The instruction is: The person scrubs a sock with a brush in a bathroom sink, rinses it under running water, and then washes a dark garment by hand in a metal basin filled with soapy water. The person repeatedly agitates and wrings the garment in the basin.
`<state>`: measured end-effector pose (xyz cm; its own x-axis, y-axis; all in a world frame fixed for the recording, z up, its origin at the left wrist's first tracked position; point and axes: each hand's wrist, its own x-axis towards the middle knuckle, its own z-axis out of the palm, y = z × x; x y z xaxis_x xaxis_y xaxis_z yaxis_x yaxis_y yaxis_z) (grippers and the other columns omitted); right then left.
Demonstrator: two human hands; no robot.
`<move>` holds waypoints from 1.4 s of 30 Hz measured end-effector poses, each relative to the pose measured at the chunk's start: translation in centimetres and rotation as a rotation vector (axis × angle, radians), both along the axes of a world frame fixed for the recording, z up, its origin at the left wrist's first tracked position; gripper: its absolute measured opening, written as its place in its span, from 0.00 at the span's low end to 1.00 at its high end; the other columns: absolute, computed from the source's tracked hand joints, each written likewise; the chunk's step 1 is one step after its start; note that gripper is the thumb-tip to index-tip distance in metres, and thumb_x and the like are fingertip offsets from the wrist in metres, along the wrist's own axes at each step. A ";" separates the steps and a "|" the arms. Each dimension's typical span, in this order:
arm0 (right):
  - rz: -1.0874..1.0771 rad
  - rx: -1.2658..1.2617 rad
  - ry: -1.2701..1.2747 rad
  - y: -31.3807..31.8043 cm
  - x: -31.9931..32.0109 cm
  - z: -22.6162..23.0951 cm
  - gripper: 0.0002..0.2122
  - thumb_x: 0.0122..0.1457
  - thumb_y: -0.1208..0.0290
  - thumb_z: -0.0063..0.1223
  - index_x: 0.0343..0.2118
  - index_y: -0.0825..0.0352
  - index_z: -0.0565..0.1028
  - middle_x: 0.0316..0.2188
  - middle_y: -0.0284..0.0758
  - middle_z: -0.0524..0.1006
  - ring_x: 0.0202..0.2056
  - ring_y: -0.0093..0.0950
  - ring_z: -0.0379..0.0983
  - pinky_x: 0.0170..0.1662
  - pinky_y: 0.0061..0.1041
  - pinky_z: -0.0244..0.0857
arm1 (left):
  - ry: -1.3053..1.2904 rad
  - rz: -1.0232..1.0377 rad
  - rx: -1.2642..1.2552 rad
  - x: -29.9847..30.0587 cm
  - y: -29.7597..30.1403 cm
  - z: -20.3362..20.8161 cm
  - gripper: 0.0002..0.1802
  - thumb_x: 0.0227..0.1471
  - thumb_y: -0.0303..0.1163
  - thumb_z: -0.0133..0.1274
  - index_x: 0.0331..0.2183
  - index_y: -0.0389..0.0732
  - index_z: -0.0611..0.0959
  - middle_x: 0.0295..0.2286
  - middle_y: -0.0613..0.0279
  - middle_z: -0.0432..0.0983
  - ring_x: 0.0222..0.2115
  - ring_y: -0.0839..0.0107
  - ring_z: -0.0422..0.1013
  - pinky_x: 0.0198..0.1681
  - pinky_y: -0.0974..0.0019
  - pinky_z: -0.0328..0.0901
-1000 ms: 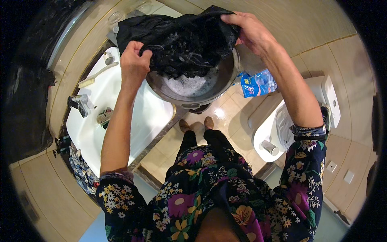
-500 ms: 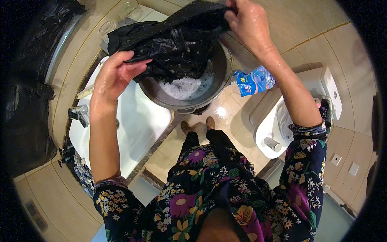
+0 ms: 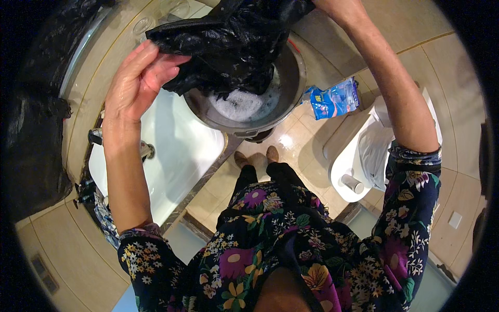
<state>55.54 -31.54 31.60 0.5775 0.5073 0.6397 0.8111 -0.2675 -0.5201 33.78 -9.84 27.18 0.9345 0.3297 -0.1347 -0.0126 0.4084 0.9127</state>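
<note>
A wet, shiny black cloth (image 3: pixel 228 52) hangs in loose folds over a grey bucket (image 3: pixel 218 118), its lower end close to the foamy water (image 3: pixel 236 105) inside. On the left, my left hand (image 3: pixel 132 86) has the cloth's edge at its fingertips, the fingers slightly bent and the palm bare. My right hand (image 3: pixel 340 6) grips the other end of the cloth at the upper edge of the view, where its fingers are mostly cut off. What kind of garment or fabric piece this is, I cannot tell.
A white washbasin (image 3: pixel 182 151) with a metal tap (image 3: pixel 145 150) lies left of the bucket. To the right are a blue plastic packet (image 3: pixel 332 99) and a white toilet (image 3: pixel 338 179). Drinking glasses (image 3: pixel 143 26) stand behind the basin. Dark sheeting (image 3: pixel 39 151) covers the left wall.
Both hands have moved up, the right one farther and to the right, partly leaving the view. The black cloth has risen with them, exposing slightly more of the bucket's right inner wall.
</note>
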 end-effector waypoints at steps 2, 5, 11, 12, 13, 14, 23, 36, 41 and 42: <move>0.001 -0.027 -0.048 0.0 -0.1 -0.2 0.04 0.41 0.80 0.46 0.22 0.73 0.67 0.17 0.44 0.70 0.23 0.35 0.69 0.29 0.31 0.62 | 0.173 0.067 0.201 0.2 0.4 -0.2 0.10 0.48 0.32 0.51 0.31 0.35 0.73 0.26 0.55 0.75 0.24 0.66 0.74 0.23 0.72 0.70; -0.036 -0.149 -0.157 -0.4 -0.2 -0.2 0.05 0.40 0.81 0.46 0.23 0.72 0.68 0.19 0.46 0.72 0.26 0.39 0.71 0.31 0.33 0.63 | 0.401 0.189 0.526 0.8 1.7 -0.7 0.08 0.48 0.33 0.51 0.23 0.42 0.71 0.18 0.63 0.74 0.14 0.79 0.69 0.16 0.78 0.65; 0.088 -0.232 0.094 -0.8 -0.3 0.0 0.06 0.44 0.81 0.48 0.27 0.71 0.70 0.19 0.40 0.73 0.18 0.32 0.69 0.23 0.28 0.63 | 0.366 0.339 0.845 1.6 2.7 0.1 0.07 0.46 0.33 0.50 0.21 0.42 0.72 0.15 0.69 0.68 0.11 0.84 0.61 0.13 0.81 0.56; 0.071 -0.235 0.343 -0.8 -0.4 1.0 0.06 0.45 0.81 0.48 0.29 0.70 0.70 0.19 0.38 0.72 0.16 0.28 0.67 0.20 0.25 0.62 | 0.336 0.331 0.826 1.6 2.4 1.2 0.07 0.46 0.34 0.50 0.21 0.43 0.72 0.14 0.71 0.67 0.11 0.84 0.59 0.13 0.81 0.54; 0.044 -0.243 0.592 -1.0 -0.7 1.8 0.06 0.47 0.80 0.48 0.30 0.70 0.70 0.19 0.36 0.72 0.14 0.25 0.66 0.17 0.22 0.61 | 0.290 0.362 0.796 2.0 1.4 2.3 0.08 0.46 0.34 0.49 0.21 0.43 0.72 0.13 0.72 0.63 0.10 0.85 0.54 0.12 0.80 0.49; 0.076 -0.229 0.598 -1.5 -1.4 2.4 0.07 0.48 0.80 0.48 0.32 0.69 0.69 0.19 0.35 0.72 0.13 0.22 0.64 0.16 0.20 0.59 | 0.230 0.330 0.802 2.8 1.3 2.8 0.08 0.46 0.34 0.49 0.20 0.43 0.72 0.13 0.72 0.63 0.10 0.85 0.54 0.12 0.80 0.49; 0.585 -0.113 0.613 -2.7 -5.1 1.7 0.13 0.51 0.77 0.53 0.40 0.68 0.71 0.17 0.29 0.72 0.12 0.15 0.63 0.15 0.13 0.58 | 0.281 0.314 0.619 1.0 6.3 3.3 0.05 0.46 0.31 0.49 0.25 0.40 0.73 0.14 0.70 0.68 0.08 0.87 0.54 0.11 0.81 0.49; 0.351 -0.513 -0.326 -2.6 -4.2 -1.5 0.15 0.41 0.64 0.59 0.25 0.70 0.69 0.26 0.42 0.68 0.27 0.42 0.67 0.30 0.33 0.63 | 0.189 0.208 0.322 -1.2 5.9 1.9 0.19 0.46 0.27 0.51 0.42 0.34 0.72 0.16 0.67 0.67 0.12 0.83 0.58 0.15 0.81 0.54; 0.515 -0.011 0.312 -2.2 -1.0 -3.2 0.07 0.48 0.69 0.52 0.24 0.66 0.69 0.22 0.35 0.70 0.26 0.33 0.67 0.31 0.26 0.62 | -0.014 0.147 0.428 -1.9 5.3 2.8 0.23 0.46 0.29 0.54 0.45 0.33 0.71 0.29 0.57 0.75 0.28 0.74 0.71 0.30 0.77 0.66; 0.512 0.092 0.580 -2.0 -1.2 -3.2 0.06 0.50 0.69 0.52 0.24 0.65 0.69 0.23 0.34 0.71 0.26 0.31 0.67 0.31 0.25 0.62 | -0.001 0.172 0.647 -2.0 4.9 2.7 0.22 0.45 0.29 0.55 0.44 0.33 0.72 0.27 0.58 0.75 0.27 0.74 0.72 0.30 0.77 0.66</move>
<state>54.33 -33.54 28.43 0.5406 0.7605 0.3597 0.4137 0.1320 -0.9008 31.77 -4.89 29.89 0.8616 0.4877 0.1408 -0.0291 -0.2295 0.9729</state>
